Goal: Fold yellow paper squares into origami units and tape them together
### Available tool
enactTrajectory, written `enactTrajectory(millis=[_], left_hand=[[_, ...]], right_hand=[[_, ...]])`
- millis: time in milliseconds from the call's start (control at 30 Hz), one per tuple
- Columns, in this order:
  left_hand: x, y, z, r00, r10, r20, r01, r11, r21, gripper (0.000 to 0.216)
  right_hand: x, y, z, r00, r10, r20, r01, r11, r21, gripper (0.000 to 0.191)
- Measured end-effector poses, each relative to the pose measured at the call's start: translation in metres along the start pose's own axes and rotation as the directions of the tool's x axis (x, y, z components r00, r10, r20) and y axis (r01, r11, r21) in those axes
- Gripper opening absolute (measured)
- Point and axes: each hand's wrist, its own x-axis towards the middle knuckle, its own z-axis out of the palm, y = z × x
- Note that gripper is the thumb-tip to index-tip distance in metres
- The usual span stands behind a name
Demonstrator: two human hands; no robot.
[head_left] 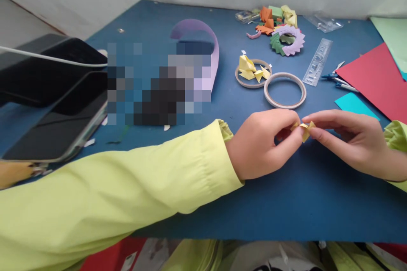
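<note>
A small folded piece of yellow paper point(305, 134) is pinched between my two hands, just above the blue table. My left hand point(269, 144) grips its left side with thumb and forefinger. On the other side, the thumb and fingertips of my right hand point(352, 139) close on its right edge. Fingers cover much of the paper, so its full shape is hidden. Right behind my hands lies a roll of tape point(269, 98). A second tape roll point(239, 81) sits behind it, with folded yellow paper pieces point(247, 66) in and on it.
Farther back are a purple and green folded paper ring point(299, 42), orange folded pieces point(266, 13) and a clear ruler point(318, 62). Pens point(346, 86), a turquoise sheet point(356, 106) and a red sheet point(378, 80) lie right. A phone point(60, 114) and a curled purple strip point(214, 51) are left.
</note>
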Motion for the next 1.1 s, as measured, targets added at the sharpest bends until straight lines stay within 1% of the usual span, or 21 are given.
enactTrajectory(millis=[100,200,267,333,400,467,533,600,767,900,933,1000,1067,1100], left_hand=[[0.001,-0.001,0.001,0.998,-0.064,0.011,0.064,0.994,-0.09,0.021],[0.002,-0.001,0.001,0.995,-0.097,-0.014,0.096,0.992,-0.083,0.022],[0.002,-0.001,0.001,0.995,-0.101,-0.01,0.1,0.992,-0.079,0.022],[0.003,0.0,0.0,0.994,-0.109,0.024,0.112,0.987,-0.118,0.022],[0.003,0.001,-0.001,0.991,-0.125,0.055,0.133,0.975,-0.179,0.023],[0.003,0.001,-0.003,0.988,-0.137,0.074,0.15,0.964,-0.22,0.023],[0.002,0.001,-0.004,0.985,-0.144,0.098,0.164,0.958,-0.235,0.023],[0.002,0.0,-0.004,0.98,-0.151,0.127,0.178,0.956,-0.233,0.023],[0.002,-0.002,-0.004,0.977,-0.137,0.163,0.172,0.958,-0.228,0.021],[0.002,-0.002,-0.005,0.966,-0.135,0.22,0.187,0.954,-0.235,0.021],[0.002,-0.002,-0.005,0.965,-0.135,0.225,0.184,0.958,-0.218,0.022],[0.002,-0.001,-0.004,0.975,-0.097,0.198,0.118,0.988,-0.096,0.023],[0.002,-0.002,-0.003,0.986,-0.028,0.166,0.015,0.997,0.079,0.023],[0.002,-0.002,-0.003,0.986,0.003,0.166,-0.03,0.987,0.156,0.024]], right_hand=[[0.0,0.003,0.0,1.0,0.009,-0.007,-0.009,1.0,-0.001,0.02],[-0.001,0.006,0.0,0.996,-0.083,-0.019,0.081,0.993,-0.091,0.025],[-0.002,0.007,0.0,0.99,-0.142,-0.004,0.14,0.982,-0.126,0.024],[-0.001,0.008,0.0,0.991,-0.134,0.013,0.134,0.986,-0.097,0.019],[0.0,0.007,-0.001,0.997,-0.075,0.034,0.075,0.997,-0.003,0.016],[0.002,0.007,-0.002,0.998,-0.004,0.067,-0.006,0.991,0.136,0.015],[0.004,0.007,-0.003,0.994,0.063,0.092,-0.086,0.96,0.265,0.011],[0.007,0.008,-0.004,0.983,0.127,0.131,-0.166,0.922,0.349,0.007],[0.013,0.011,-0.008,0.946,0.193,0.262,-0.294,0.851,0.435,0.004],[0.015,0.01,-0.008,0.926,0.235,0.295,-0.349,0.83,0.434,0.006],[0.015,0.009,-0.008,0.927,0.235,0.292,-0.346,0.833,0.43,0.006],[0.014,0.008,-0.007,0.931,0.227,0.285,-0.332,0.853,0.404,0.008],[0.011,0.007,-0.006,0.944,0.201,0.26,-0.276,0.914,0.298,0.008],[0.01,0.007,-0.005,0.958,0.165,0.233,-0.215,0.954,0.209,0.008]])
